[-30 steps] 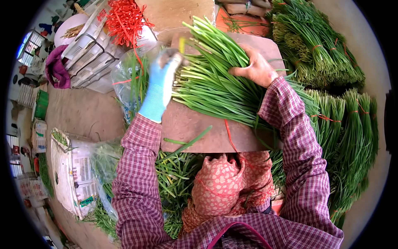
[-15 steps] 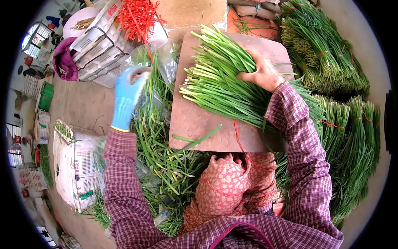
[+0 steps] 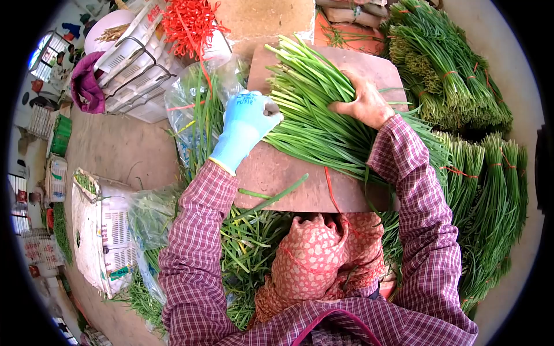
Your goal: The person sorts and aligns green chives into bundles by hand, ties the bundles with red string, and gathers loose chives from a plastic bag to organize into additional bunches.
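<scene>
A loose bunch of garlic chives [image 3: 323, 121] lies slanted across a brownish board [image 3: 271, 173], with the pale cut ends toward the left. My bare right hand [image 3: 365, 102] is closed over the top of the bunch, thumb pressed on the leaves. At the pale ends, my left hand [image 3: 245, 124], in a light blue glove, has its fingers pinched together on stalk ends; its fingertips partly hide what they grip. A red tie strip [image 3: 331, 190] hangs from beneath the bunch over the board's near edge. One loose leaf [image 3: 283, 192] rests at the board's front left.
Tied chive bundles [image 3: 456, 75] are piled at the right, with more bundles [image 3: 490, 190] nearer me. Loose leaves [image 3: 248, 248] and clear plastic [image 3: 153, 213] lie left of the board. Red strips [image 3: 187, 29] hang at the back left, beside white crates [image 3: 135, 69].
My left hand has swung right, from above the loose leaves to the stalk ends, where its fingers are now pinched. My right hand keeps its hold on the bunch.
</scene>
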Action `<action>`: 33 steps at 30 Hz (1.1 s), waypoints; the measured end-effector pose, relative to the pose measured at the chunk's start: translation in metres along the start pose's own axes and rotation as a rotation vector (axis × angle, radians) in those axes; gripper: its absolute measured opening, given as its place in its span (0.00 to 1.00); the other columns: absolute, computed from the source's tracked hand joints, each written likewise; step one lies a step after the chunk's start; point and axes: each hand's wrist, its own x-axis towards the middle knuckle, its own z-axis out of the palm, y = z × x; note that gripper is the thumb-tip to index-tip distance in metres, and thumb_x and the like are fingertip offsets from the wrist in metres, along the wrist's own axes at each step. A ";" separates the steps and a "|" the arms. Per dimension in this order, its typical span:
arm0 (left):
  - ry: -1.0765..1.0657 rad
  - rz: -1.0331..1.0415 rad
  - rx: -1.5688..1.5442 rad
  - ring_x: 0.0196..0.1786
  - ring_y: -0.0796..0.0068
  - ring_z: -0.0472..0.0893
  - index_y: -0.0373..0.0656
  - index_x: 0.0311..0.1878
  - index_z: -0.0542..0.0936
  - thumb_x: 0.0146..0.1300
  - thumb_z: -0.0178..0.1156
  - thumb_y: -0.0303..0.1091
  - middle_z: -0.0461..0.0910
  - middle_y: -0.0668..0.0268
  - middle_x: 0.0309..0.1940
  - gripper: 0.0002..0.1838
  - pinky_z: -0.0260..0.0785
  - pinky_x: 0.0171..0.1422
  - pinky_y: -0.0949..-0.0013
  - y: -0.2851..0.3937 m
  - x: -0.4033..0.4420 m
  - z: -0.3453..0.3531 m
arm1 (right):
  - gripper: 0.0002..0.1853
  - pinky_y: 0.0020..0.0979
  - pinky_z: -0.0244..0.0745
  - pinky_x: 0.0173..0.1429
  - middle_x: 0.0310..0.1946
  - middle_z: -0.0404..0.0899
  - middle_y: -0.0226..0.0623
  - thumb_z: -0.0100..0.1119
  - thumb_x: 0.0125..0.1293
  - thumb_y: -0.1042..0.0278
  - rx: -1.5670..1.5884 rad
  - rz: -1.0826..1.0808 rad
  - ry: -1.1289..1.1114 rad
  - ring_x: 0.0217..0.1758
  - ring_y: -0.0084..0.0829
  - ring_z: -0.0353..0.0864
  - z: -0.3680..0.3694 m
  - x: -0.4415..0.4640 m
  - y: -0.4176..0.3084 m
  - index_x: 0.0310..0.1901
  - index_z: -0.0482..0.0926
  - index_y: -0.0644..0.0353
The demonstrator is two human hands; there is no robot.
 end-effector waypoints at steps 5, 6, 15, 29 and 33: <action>-0.003 -0.052 -0.168 0.32 0.64 0.80 0.45 0.30 0.86 0.48 0.68 0.41 0.81 0.63 0.25 0.10 0.72 0.39 0.63 -0.007 0.003 0.000 | 0.34 0.34 0.71 0.57 0.45 0.81 0.49 0.68 0.48 0.66 0.014 0.029 -0.010 0.50 0.37 0.80 -0.001 -0.001 -0.003 0.59 0.71 0.66; 0.014 -0.011 -0.116 0.29 0.65 0.80 0.42 0.30 0.85 0.48 0.68 0.37 0.81 0.61 0.25 0.10 0.72 0.36 0.65 -0.008 0.002 -0.006 | 0.34 0.34 0.71 0.57 0.46 0.80 0.49 0.68 0.48 0.65 0.015 0.017 -0.006 0.50 0.37 0.80 -0.001 -0.001 -0.003 0.59 0.71 0.66; 0.273 -0.554 0.728 0.42 0.62 0.82 0.45 0.41 0.83 0.46 0.68 0.47 0.83 0.60 0.39 0.21 0.74 0.48 0.62 -0.172 -0.091 -0.118 | 0.33 0.34 0.71 0.57 0.44 0.80 0.48 0.69 0.48 0.64 -0.008 0.004 0.014 0.49 0.37 0.80 0.002 0.000 0.004 0.58 0.72 0.65; -0.007 -0.260 -0.617 0.43 0.76 0.81 0.35 0.50 0.80 0.63 0.62 0.32 0.83 0.62 0.40 0.15 0.72 0.50 0.72 -0.032 -0.017 0.014 | 0.34 0.42 0.73 0.50 0.42 0.80 0.50 0.72 0.46 0.57 -0.416 -0.019 0.019 0.47 0.48 0.79 -0.011 -0.016 -0.050 0.55 0.71 0.59; -0.033 -0.133 -0.508 0.45 0.74 0.80 0.34 0.50 0.79 0.61 0.64 0.34 0.80 0.61 0.45 0.17 0.73 0.50 0.71 -0.050 -0.031 0.008 | 0.41 0.42 0.73 0.51 0.43 0.75 0.39 0.74 0.42 0.49 -0.618 -0.149 0.031 0.50 0.44 0.76 0.006 -0.032 -0.046 0.59 0.68 0.50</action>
